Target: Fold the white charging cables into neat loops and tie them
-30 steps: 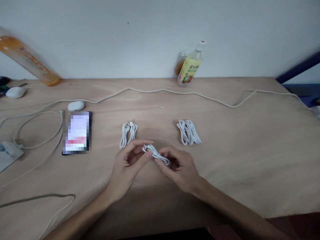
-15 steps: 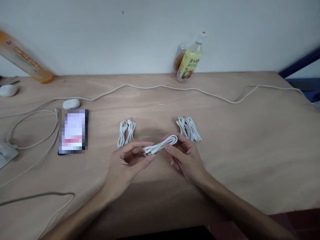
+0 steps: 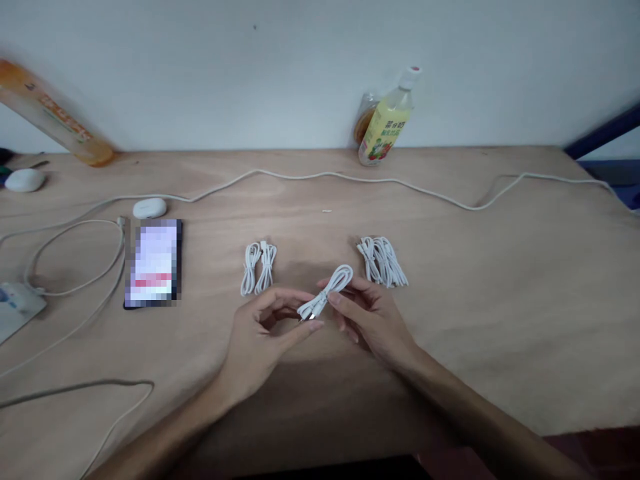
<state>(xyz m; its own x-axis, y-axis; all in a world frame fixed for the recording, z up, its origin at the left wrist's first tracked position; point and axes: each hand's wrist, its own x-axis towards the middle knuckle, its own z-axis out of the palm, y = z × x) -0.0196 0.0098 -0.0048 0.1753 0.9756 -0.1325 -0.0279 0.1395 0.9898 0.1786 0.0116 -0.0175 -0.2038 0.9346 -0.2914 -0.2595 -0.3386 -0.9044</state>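
A short folded white cable point(image 3: 327, 292) is held just above the wooden table point(image 3: 500, 300) between both hands. My left hand point(image 3: 263, 340) pinches its lower end with thumb and forefinger. My right hand point(image 3: 373, 320) grips the middle of the bundle, its looped end pointing up and away. One coiled white cable point(image 3: 259, 268) lies on the table beyond my left hand. A thicker bundle of white cables point(image 3: 383, 261) lies just beyond my right hand.
A phone point(image 3: 154, 263) with a lit screen lies at the left, with a white earbud case point(image 3: 149, 208) behind it. A long white cord point(image 3: 350, 179) runs across the table. A yellow-labelled bottle point(image 3: 385, 123) stands against the wall. More cords and a white adapter point(image 3: 15, 301) lie at far left.
The folded cable has turned from pointing down-right to pointing up-right. My right hand moved from its lower end to the middle, and the bundle now stands steeper than half a second ago.
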